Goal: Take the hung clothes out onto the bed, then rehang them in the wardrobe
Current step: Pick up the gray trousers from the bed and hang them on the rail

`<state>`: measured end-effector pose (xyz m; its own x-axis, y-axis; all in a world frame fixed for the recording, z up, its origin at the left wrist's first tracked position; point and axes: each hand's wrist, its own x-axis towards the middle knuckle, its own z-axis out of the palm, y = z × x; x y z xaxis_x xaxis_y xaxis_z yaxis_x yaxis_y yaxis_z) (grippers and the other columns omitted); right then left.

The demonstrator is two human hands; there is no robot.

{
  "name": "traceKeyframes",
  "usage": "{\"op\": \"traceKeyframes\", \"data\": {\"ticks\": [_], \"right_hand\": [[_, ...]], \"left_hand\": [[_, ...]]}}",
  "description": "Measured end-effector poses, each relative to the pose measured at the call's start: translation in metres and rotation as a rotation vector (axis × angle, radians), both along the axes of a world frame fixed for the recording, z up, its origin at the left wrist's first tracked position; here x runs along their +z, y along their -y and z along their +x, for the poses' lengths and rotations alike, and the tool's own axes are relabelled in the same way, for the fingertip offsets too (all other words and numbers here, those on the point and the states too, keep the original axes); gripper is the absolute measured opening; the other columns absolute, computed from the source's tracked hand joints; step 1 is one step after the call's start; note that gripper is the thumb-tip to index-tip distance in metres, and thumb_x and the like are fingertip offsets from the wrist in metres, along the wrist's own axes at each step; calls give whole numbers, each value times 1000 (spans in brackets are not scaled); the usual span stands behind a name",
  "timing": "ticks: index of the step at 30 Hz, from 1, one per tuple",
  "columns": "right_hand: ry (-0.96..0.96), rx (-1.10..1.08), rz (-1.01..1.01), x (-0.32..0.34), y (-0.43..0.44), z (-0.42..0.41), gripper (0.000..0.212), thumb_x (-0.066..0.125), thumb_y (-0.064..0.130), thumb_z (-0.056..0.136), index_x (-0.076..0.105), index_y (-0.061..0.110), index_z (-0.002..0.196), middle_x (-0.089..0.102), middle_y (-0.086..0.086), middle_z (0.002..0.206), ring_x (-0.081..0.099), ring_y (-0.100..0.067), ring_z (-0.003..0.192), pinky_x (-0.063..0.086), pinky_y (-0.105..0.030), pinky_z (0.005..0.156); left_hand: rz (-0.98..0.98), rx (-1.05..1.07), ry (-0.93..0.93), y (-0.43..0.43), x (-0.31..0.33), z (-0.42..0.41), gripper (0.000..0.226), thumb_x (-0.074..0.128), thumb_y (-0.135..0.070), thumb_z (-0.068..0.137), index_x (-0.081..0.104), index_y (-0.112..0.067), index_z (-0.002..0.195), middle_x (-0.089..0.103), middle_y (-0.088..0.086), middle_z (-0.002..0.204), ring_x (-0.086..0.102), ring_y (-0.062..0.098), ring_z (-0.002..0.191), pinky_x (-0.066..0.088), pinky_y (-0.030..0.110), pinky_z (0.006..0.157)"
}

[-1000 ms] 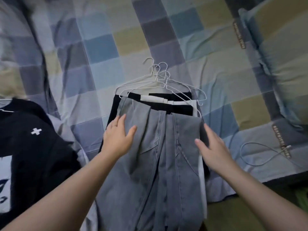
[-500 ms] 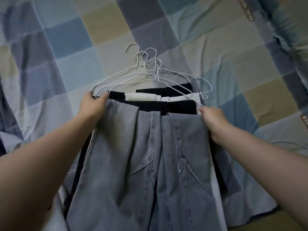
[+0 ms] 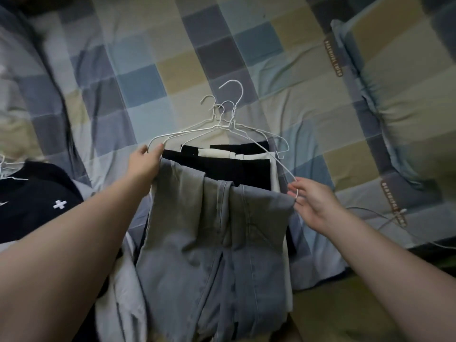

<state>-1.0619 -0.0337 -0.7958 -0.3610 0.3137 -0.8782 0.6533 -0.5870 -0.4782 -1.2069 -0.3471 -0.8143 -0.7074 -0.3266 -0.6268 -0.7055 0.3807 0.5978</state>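
Holding grey denim jeans (image 3: 209, 230) on a white wire hanger (image 3: 233, 114) over black and cream garments (image 3: 222, 166) on the checked bedsheet (image 3: 148, 70) — gripping its left end with the left hand (image 3: 145, 164), pinching the right with the right hand (image 3: 313, 201).

Dim, flat light — soft, edges warped.

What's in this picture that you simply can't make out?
Head view only:
Black trousers and cream garment: mostly hidden under the grey jeans.
Dark shirt: cut off by the left edge.
Brown label lettering: too small to read.
White hangers: wires overlap; which carries which garment is unclear.
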Motion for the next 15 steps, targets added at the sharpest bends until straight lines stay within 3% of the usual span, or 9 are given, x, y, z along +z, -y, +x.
{"op": "traceKeyframes", "data": {"ticks": [3, 8, 11, 15], "right_hand": [[5, 1, 20, 38, 9, 35, 17, 53, -3, 94, 60, 11, 100, 62, -8, 88, 61, -15, 82, 53, -19, 63], [6, -27, 83, 97, 46, 110, 18, 54, -1, 95, 62, 6, 110, 65, -8, 102, 60, -18, 103, 46, -30, 99], [6, -59, 130, 137, 76, 157, 13, 56, 0, 95, 64, 4, 103, 66, -10, 101, 62, -18, 100, 48, -29, 94], [-6, -125, 230, 184, 111, 207, 10, 60, 4, 93, 68, 10, 96, 70, -9, 101, 64, -19, 102, 48, -34, 95]], "left_hand": [[-20, 5, 9, 13, 42, 30, 59, 53, -52, 95, 49, -15, 142, 54, 17, 139, 53, 37, 124, 43, 49, 105], [56, -13, 2, 44, 109, 78, 54, 56, -57, 88, 60, -16, 123, 65, 8, 106, 63, 28, 105, 52, 49, 97], [85, -56, -44, 66, 143, 108, 29, 56, -46, 96, 62, -19, 106, 67, 4, 93, 65, 27, 98, 54, 49, 94], [131, -155, -114, 91, 182, 139, 20, 56, -39, 98, 64, -25, 87, 69, 7, 90, 67, 31, 95, 54, 53, 91]]}}
